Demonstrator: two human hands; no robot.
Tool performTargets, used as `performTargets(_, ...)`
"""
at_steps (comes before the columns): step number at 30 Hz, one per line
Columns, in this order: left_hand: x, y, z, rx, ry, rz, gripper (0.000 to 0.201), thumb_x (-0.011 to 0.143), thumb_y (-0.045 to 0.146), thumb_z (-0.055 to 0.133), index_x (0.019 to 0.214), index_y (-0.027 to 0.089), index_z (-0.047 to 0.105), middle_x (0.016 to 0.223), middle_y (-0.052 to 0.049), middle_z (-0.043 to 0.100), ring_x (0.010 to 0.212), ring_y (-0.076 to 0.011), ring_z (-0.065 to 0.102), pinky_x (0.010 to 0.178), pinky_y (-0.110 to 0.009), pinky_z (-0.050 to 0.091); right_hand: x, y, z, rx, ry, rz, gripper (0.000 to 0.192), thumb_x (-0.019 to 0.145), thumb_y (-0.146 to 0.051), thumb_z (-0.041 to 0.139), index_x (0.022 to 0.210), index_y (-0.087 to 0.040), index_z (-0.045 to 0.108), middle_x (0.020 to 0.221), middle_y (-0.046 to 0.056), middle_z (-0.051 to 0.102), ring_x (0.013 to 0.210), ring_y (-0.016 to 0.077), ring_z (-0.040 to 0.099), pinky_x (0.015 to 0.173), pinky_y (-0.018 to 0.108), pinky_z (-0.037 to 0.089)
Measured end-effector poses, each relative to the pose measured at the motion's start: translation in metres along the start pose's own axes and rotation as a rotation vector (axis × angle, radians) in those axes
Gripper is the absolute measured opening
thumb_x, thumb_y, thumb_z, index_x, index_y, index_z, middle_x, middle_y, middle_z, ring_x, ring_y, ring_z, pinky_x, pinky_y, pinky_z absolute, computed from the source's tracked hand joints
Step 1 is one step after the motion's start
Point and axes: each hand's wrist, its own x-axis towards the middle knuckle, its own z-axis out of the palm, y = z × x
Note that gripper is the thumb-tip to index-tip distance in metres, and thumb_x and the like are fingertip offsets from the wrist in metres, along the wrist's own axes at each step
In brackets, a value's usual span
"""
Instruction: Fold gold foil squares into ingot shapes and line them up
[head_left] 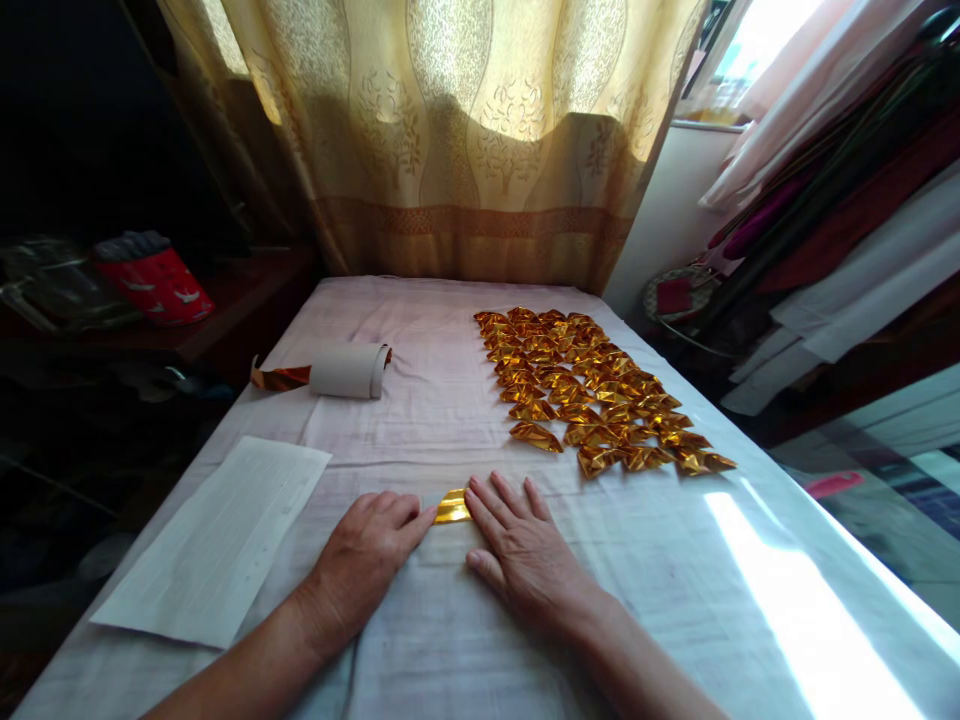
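A small folded strip of shiny gold foil paper (452,507) lies flat on the cloth-covered surface between my hands. My left hand (375,540) has its fingers curled under, with the thumb and forefinger gripping the strip's left end. Stretched out flat, my right hand (517,545) presses its fingertips on the right end, covering that edge. Beyond it to the right, many folded gold foil ingots (577,385) stand in rows.
A white roll (346,371) with gold foil sticking out lies at the back left. Nearer, a printed paper sheet (217,540) rests on the pale cloth (427,640). A red patterned container (155,280) and a glass jug (56,285) stand on a dark side table. Clothes (862,250) hang at right.
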Motion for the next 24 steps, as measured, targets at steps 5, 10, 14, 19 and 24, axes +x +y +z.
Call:
performTargets(5, -0.014, -0.011, -0.016, 0.05, -0.056, 0.12, 0.035, 0.089, 0.006, 0.056, 0.117, 0.024, 0.063, 0.107, -0.003, 0.07, 0.09, -0.0184, 0.063, 0.085, -0.035, 0.045, 0.001, -0.003, -0.001, -0.006, 0.002, 0.016, 0.062, 0.098, -0.053, 0.046, 0.152, -0.024, 0.036, 0.157, 0.008, 0.035, 0.147, 0.0318, 0.028, 0.118, 0.063, 0.02)
performTargets(10, 0.0, -0.014, -0.022, -0.081, -0.086, 0.071, 0.013, 0.094, 0.023, 0.056, 0.097, 0.025, 0.068, 0.092, -0.002, 0.069, 0.081, -0.0176, 0.061, 0.078, -0.033, 0.043, 0.0, -0.002, 0.003, -0.019, 0.035, 0.011, 0.061, 0.099, -0.051, 0.046, 0.152, -0.025, 0.036, 0.157, 0.008, 0.035, 0.147, 0.0315, 0.028, 0.118, 0.061, 0.02)
performTargets(14, 0.029, -0.003, -0.012, -0.2, -0.08, -0.186, 0.016, 0.094, 0.034, 0.06, 0.091, 0.021, 0.068, 0.09, -0.003, 0.067, 0.082, -0.0183, 0.062, 0.074, -0.031, 0.044, -0.002, -0.001, 0.004, -0.003, 0.043, 0.015, 0.061, 0.099, -0.052, 0.045, 0.152, -0.023, 0.036, 0.159, 0.009, 0.033, 0.148, 0.0311, 0.026, 0.119, 0.061, 0.017)
performTargets(19, 0.05, 0.012, -0.001, -0.276, -0.144, -0.303, 0.02, 0.086, 0.039, 0.071, 0.095, 0.021, 0.067, 0.093, -0.004, 0.067, 0.089, -0.0209, 0.062, 0.078, -0.032, 0.045, -0.004, -0.002, 0.001, 0.002, 0.072, 0.014, 0.056, 0.099, -0.049, 0.048, 0.15, -0.026, 0.042, 0.159, 0.011, 0.033, 0.147, 0.0317, 0.027, 0.118, 0.06, 0.021)
performTargets(24, 0.048, 0.015, 0.002, -0.348, -0.086, -0.287, 0.01, 0.086, 0.03, 0.069, 0.091, 0.021, 0.066, 0.094, -0.002, 0.067, 0.089, -0.0196, 0.061, 0.079, -0.033, 0.045, -0.006, 0.0, 0.003, 0.05, 0.168, -0.008, 0.056, 0.094, -0.035, 0.054, 0.148, -0.022, 0.044, 0.152, 0.012, 0.046, 0.144, 0.0294, 0.035, 0.117, 0.056, 0.026)
